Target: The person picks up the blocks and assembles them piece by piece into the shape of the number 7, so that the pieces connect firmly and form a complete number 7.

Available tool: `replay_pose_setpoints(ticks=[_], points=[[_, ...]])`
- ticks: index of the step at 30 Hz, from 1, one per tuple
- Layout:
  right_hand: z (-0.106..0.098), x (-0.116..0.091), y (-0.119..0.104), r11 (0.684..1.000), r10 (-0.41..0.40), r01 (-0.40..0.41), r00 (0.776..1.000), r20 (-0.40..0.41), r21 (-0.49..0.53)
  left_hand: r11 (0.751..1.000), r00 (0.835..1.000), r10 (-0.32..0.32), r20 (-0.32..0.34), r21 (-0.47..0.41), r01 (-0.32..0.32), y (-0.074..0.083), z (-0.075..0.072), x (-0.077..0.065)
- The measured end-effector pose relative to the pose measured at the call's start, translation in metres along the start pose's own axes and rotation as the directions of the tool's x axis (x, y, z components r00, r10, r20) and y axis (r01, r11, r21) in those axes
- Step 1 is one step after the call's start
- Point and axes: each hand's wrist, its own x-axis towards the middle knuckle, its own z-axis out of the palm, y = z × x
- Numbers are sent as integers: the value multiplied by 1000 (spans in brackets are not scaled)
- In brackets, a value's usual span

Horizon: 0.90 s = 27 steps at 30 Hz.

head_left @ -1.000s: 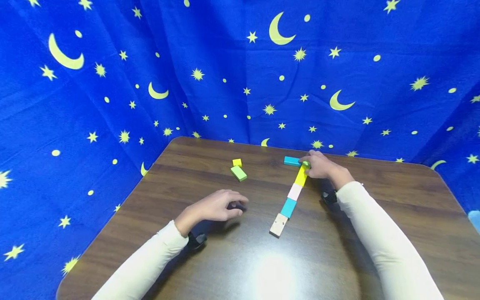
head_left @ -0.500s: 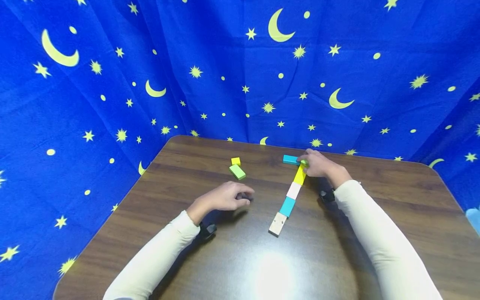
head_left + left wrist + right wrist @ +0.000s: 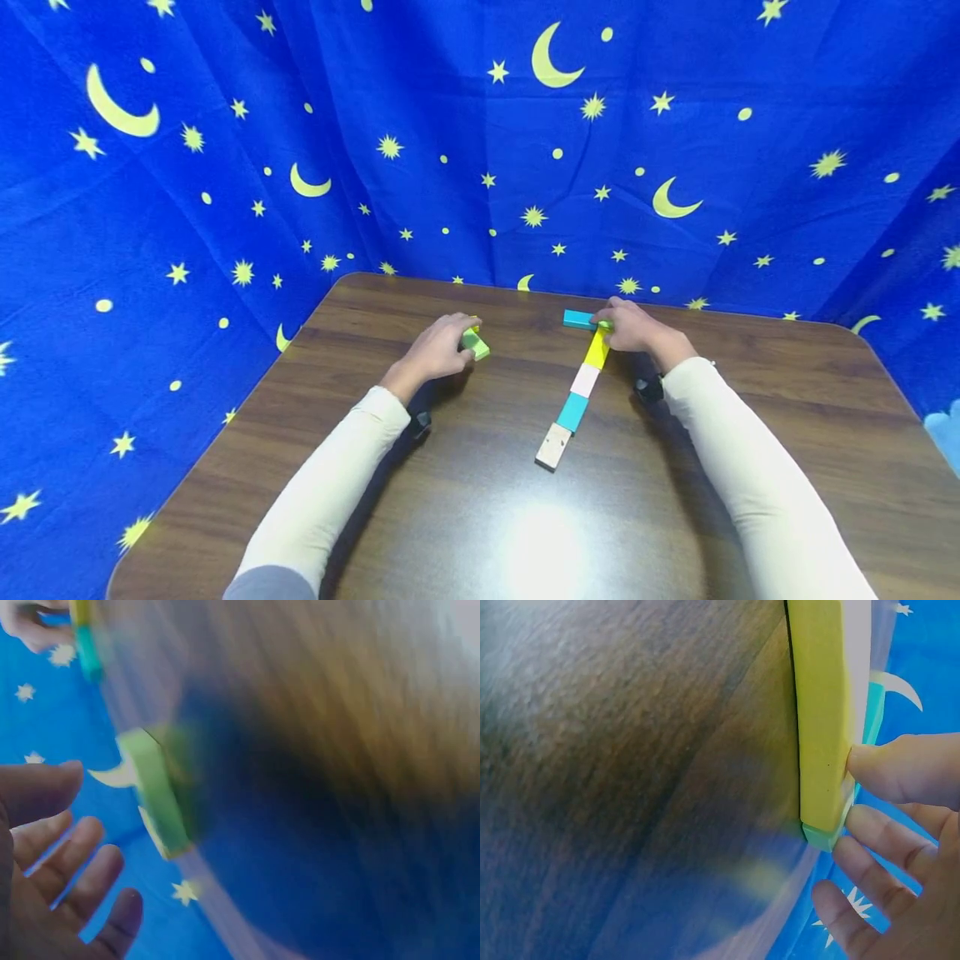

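Observation:
In the head view my right hand (image 3: pixel 628 325) is at the far end of a row of blocks, pinching a green block (image 3: pixel 605 324) mostly hidden by its fingers. The right wrist view has my thumb at the side of the yellow block (image 3: pixel 825 712), fingertips beside the green end. The row runs nearer through a white block (image 3: pixel 584 380), a blue block (image 3: pixel 573 412) and a plain wood block (image 3: pixel 552 447). Another blue block (image 3: pixel 577 319) lies crosswise at the far end. My left hand (image 3: pixel 438 348) reaches over a light green block (image 3: pixel 476 343), fingers spread, apart from it in the left wrist view.
A small yellow block (image 3: pixel 474 319) sits just behind the light green one, partly covered by my left hand. The brown wooden table (image 3: pixel 420 517) ends at a blue curtain (image 3: pixel 450 125) with moons and stars. Light glares off the near tabletop.
My left hand has moved forward across the table to the light green block, now partly covering it and the small yellow one. The right hand stays at the row's far end.

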Motion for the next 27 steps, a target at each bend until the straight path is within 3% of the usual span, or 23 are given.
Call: replay_pose_setpoints(ticks=[8, 15, 22, 27], points=[[1, -1, 2, 1000, -14, 13, 1000, -15, -14, 989, 991, -22, 130, 145, 3, -6, 6, 15], [0, -2, 1, 1000, -11, 11, 1000, -24, 0, 984, 997, -43, 66, 176, 31, -4, 9, 21], [2, -1, -1, 1000, -2, 2, 1000, -16, -5, 990, 995, -67, 69, 125, 58, -6, 13, 20], [1, -2, 0, 1000, 0, 0, 1000, -5, -2, 987, 995, -72, 71, 148, 61, -5, 15, 21]])
